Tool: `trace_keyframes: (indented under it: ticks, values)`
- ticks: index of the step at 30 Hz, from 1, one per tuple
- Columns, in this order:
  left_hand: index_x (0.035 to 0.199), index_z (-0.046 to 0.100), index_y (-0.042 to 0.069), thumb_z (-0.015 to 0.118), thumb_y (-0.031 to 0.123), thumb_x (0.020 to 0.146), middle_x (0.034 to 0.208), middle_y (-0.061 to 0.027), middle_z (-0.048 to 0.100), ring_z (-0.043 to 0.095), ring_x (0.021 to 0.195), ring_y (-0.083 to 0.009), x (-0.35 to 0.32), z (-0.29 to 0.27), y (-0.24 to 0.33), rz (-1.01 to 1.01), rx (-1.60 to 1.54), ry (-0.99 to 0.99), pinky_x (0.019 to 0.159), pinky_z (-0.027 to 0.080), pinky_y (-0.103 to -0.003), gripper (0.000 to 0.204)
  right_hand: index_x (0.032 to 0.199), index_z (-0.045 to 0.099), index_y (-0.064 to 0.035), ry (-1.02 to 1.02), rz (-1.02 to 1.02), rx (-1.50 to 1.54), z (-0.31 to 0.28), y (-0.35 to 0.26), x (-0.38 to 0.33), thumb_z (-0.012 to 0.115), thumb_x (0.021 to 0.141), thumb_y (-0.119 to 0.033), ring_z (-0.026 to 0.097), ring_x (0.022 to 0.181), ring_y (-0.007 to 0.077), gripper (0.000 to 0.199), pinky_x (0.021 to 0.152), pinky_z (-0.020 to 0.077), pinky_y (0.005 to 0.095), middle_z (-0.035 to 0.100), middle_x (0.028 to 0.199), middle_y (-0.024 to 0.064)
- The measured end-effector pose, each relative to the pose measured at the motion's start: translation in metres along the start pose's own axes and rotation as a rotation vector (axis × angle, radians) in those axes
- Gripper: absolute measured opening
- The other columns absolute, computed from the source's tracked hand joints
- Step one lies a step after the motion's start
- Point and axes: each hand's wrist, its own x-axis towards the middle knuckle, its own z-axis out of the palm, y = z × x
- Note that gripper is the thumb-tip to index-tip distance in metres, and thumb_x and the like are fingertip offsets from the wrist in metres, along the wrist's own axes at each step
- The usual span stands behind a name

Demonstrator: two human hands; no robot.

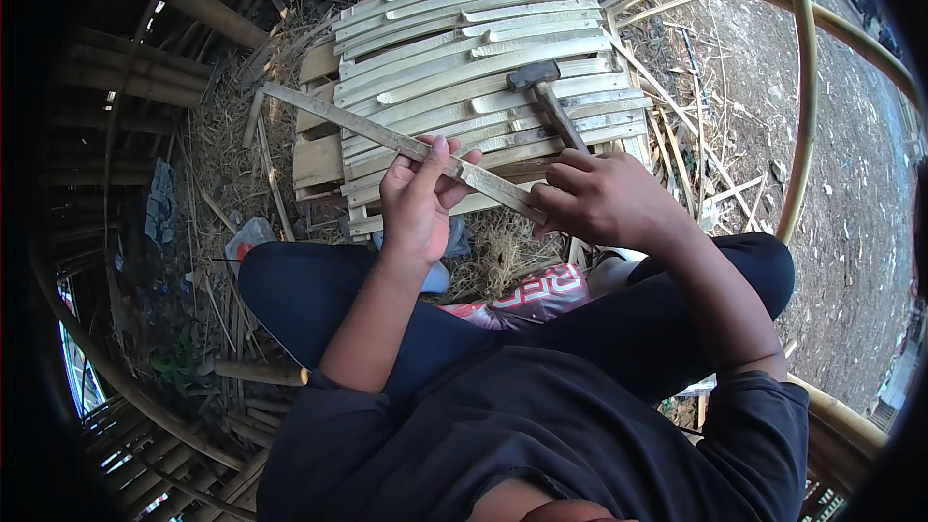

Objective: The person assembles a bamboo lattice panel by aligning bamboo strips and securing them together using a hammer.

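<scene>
A narrow bamboo strip (pixel 338 119) is held aslant in both hands, its far end projecting past the left edge of a slatted bamboo panel (pixel 406 63) and its other end brought over the panel's near edge. By the left hand (pixel 416 188), turned palm up, the strip is gripped near its middle, the thumb laid along the top and the partly curled fingers passed beneath. By the right hand (pixel 614 195), back uppermost and fingers tightly bent, the nearer end is pinched; the inside of this grip is hidden. The hands are set apart, only a short length of strip being left between them. The strip is flat, straight-sided and pale, with a roughened patch beside the left fingers.

The panel is formed of pale, slightly bowed slats, marked by raised, ragged nodes. Near its right edge a hammer (pixel 554 116) is laid, with a dark blocky metal head and a worn handle; whether the handle is touched by the right hand cannot be told. Flat wooden boards (pixel 317 162) are exposed under the left edge. Below the near edge, dry, tangled straw (pixel 503 251) and a glossy red-and-dark wrapper (pixel 546 295) are seen.
</scene>
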Motion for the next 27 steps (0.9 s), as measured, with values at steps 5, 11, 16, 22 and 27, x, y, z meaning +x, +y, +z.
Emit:
trace_keyframes:
  ticks: [5,11,16,22,27]
  values:
    - [0.11,0.06,0.006,0.065,0.018,0.1,0.109,-0.0076,0.066,0.071,0.104,-0.0265,0.001,-0.008,-0.003,-0.044,-0.061,0.029,0.078,0.066,-0.034,0.017,0.099,0.061,-0.013,0.078,0.033,-0.009,0.007,-0.003,0.0,0.076,0.082,-0.035,0.065,0.081,0.021,0.031,0.055,0.0502,0.0369,0.059,0.085,0.0013]
    - [0.112,0.06,0.007,0.063,0.02,0.101,0.111,-0.0061,0.066,0.069,0.11,-0.0258,0.002,-0.01,-0.008,-0.086,-0.102,0.063,0.081,0.066,-0.036,0.018,0.097,0.06,-0.0099,0.144,0.05,0.076,0.01,-0.006,0.0,0.079,0.081,-0.03,0.065,0.077,0.0224,0.032,0.056,0.0523,0.0366,0.059,0.084,0.0032]
    - [0.113,0.06,0.008,0.062,0.02,0.102,0.112,-0.0059,0.066,0.069,0.111,-0.0239,-0.002,-0.004,-0.004,-0.024,-0.109,0.024,0.082,0.066,-0.034,0.016,0.097,0.06,-0.0087,0.208,0.079,0.068,0.008,-0.009,0.003,0.08,0.082,-0.029,0.065,0.076,0.0235,0.032,0.057,0.0531,0.0372,0.059,0.082,0.0045]
    - [0.114,0.06,0.009,0.063,0.02,0.101,0.113,-0.0046,0.066,0.067,0.114,-0.0227,-0.004,-0.003,-0.008,-0.015,-0.138,0.061,0.084,0.065,-0.032,0.017,0.1,0.062,-0.0074,0.215,0.115,0.034,0.009,-0.012,0.002,0.079,0.084,-0.03,0.065,0.075,0.0249,0.032,0.057,0.053,0.0371,0.061,0.083,0.0058]
    - [0.114,0.06,0.01,0.063,0.019,0.101,0.114,-0.0041,0.065,0.067,0.115,-0.0226,-0.005,-0.001,-0.007,0.02,-0.156,0.041,0.087,0.064,-0.031,0.016,0.101,0.062,-0.0075,0.223,0.163,0.03,0.012,-0.017,0.001,0.079,0.085,-0.029,0.065,0.076,0.025,0.031,0.058,0.0533,0.0371,0.061,0.084,0.0066]
